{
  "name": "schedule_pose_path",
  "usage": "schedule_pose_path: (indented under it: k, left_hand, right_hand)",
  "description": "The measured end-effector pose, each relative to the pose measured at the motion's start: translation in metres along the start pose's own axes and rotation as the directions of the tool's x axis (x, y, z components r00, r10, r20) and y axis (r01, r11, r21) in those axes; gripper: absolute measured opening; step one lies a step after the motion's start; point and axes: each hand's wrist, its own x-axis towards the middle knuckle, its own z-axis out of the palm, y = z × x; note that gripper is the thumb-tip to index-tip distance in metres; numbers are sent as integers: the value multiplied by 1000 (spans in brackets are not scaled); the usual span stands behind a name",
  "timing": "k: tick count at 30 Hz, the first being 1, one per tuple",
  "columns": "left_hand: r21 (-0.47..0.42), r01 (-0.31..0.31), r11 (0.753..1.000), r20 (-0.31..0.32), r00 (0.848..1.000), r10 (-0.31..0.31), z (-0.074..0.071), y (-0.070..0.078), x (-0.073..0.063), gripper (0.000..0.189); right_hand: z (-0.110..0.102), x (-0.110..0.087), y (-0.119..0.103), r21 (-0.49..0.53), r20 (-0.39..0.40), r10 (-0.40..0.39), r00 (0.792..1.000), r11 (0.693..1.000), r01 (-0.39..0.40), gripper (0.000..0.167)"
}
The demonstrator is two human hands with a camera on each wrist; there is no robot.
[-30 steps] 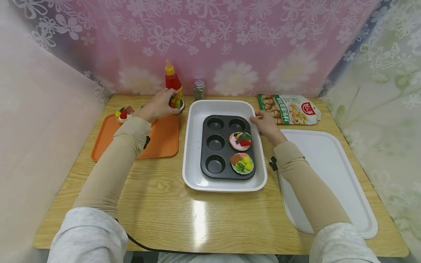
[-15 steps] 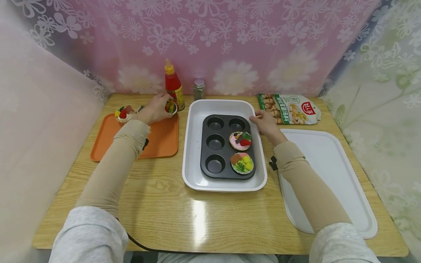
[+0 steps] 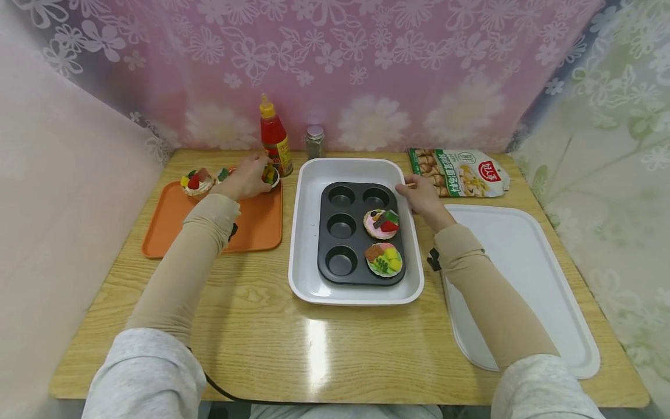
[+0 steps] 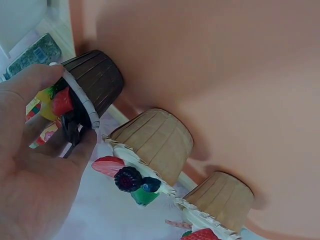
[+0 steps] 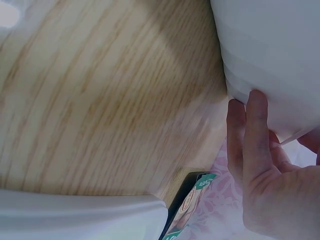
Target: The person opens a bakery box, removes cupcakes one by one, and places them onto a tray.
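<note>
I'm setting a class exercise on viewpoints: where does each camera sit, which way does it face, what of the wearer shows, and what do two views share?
Head: on the head, facing forward and down at the table; both arms, left hand, right hand and lap show.
Left wrist: on that wrist, facing the dark cupcake and orange tray; only the left hand shows.
Right wrist: on that wrist, facing the table and white pan; only the right hand shows.
Shared: head and left wrist both show the dark cupcake and orange tray.
</note>
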Motion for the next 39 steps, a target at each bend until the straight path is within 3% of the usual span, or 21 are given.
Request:
schedule_pose_path:
  k: [10, 12, 14, 17, 20, 22, 24, 27, 30, 32, 39]
  left_hand:
    - [-33, 63, 997, -11, 998, -63, 2, 1, -2, 76]
    - [-80, 72, 994, -39, 996, -76, 1, 1, -4, 77]
    - [-137, 62, 989, -113, 991, -78, -1, 3, -5, 73]
    - [-187, 24, 982, -282, 956, -77, -6, 9, -7, 58]
    - [-187, -31, 982, -455, 888, -59, -9, 19, -7, 43]
    - [-177, -68, 982, -523, 852, -35, -10, 29, -5, 38]
    - [-183, -122, 976, -550, 835, 1, -9, 41, -3, 38]
    - [-224, -192, 956, -515, 856, 51, -6, 60, 2, 48]
    - [-266, -256, 929, -445, 888, 117, -2, 80, 9, 59]
    - [-274, -290, 917, -399, 902, 166, 1, 94, 13, 64]
    - [-379, -290, 879, -175, 955, 240, 14, 137, 18, 86]
  right_hand:
    - [1, 0, -1, -12, -13, 8, 1000, 1000, -8, 48]
    - [1, -1, -2, -10, -11, 9, 1000, 1000, -9, 48]
    - [1, -1, -2, -8, -9, 7, 1000, 1000, -7, 48]
    - [0, -1, -2, -6, -8, 3, 1000, 1000, -3, 47]
    - [0, 0, -2, -7, -3, 2, 1000, 1000, -2, 47]
    - [-1, 0, -2, -8, 4, 5, 1000, 1000, -5, 47]
    - [-1, 0, -2, -9, 11, 8, 1000, 1000, -8, 48]
    - [-2, 0, -2, -8, 14, 9, 1000, 1000, -9, 49]
    - [-1, 0, -2, -8, 2, 8, 1000, 1000, -8, 48]
    - [-1, 0, -1, -7, -5, 9, 1000, 1000, -9, 48]
    - [1, 0, -1, -3, -13, 14, 1000, 1000, -14, 47]
